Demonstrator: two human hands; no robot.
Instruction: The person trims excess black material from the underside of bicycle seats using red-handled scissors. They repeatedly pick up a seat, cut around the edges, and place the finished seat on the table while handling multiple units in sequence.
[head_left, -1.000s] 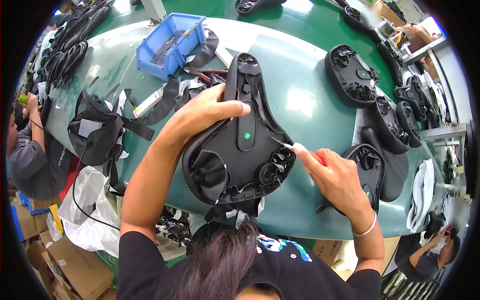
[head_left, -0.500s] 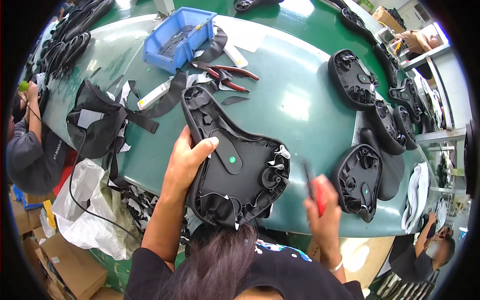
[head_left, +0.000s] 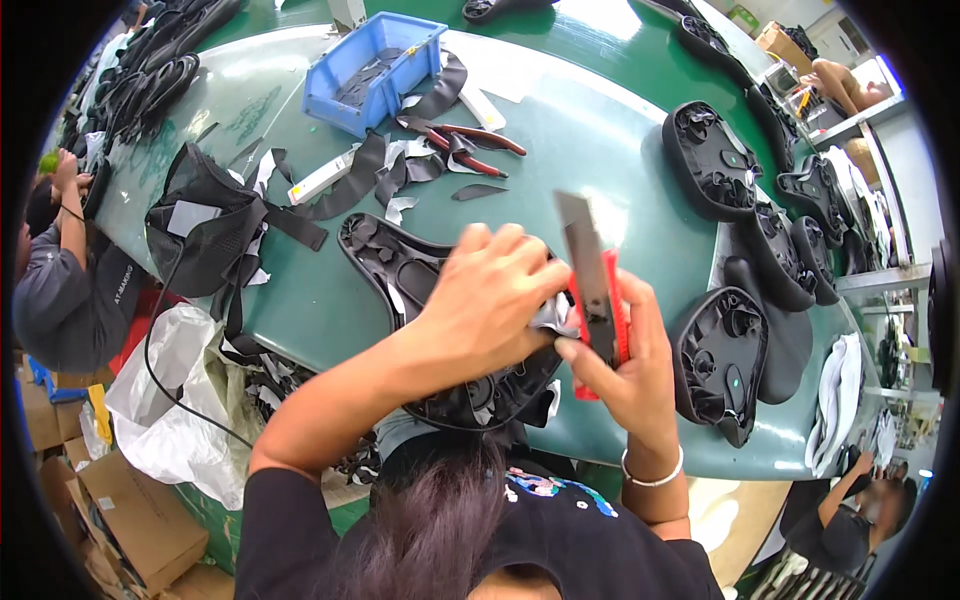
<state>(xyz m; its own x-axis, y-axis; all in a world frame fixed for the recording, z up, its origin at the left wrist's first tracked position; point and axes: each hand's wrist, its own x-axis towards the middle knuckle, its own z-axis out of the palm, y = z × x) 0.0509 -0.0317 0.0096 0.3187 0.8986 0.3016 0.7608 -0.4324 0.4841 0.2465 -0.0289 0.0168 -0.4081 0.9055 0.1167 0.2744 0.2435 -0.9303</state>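
Observation:
A black padded seat (head_left: 376, 248), perhaps a cycle saddle, lies underside up in front of me. Its cover is gathered around the rim, and my forearm hides much of it. Across it reaches my left hand (head_left: 488, 300), its fingers closed on a grey-black flap of the cover (head_left: 552, 318) at the right edge. My right hand (head_left: 638, 385) grips a red utility knife (head_left: 598, 312), blade out and pointing up. The knife is close beside the left fingertips; whether the blade touches the cover I cannot tell.
Several similar seats (head_left: 722, 365) lie along the right. Red-handled pliers (head_left: 480, 150), dark scraps and a blue bin (head_left: 378, 85) are at the back. A black mesh bag (head_left: 205, 230) lies left. People are at both sides.
My left hand has moved from the seat's narrow part to the cover at its right edge. My right hand has brought the knife up beside it. The seat sits lower and is turned slightly.

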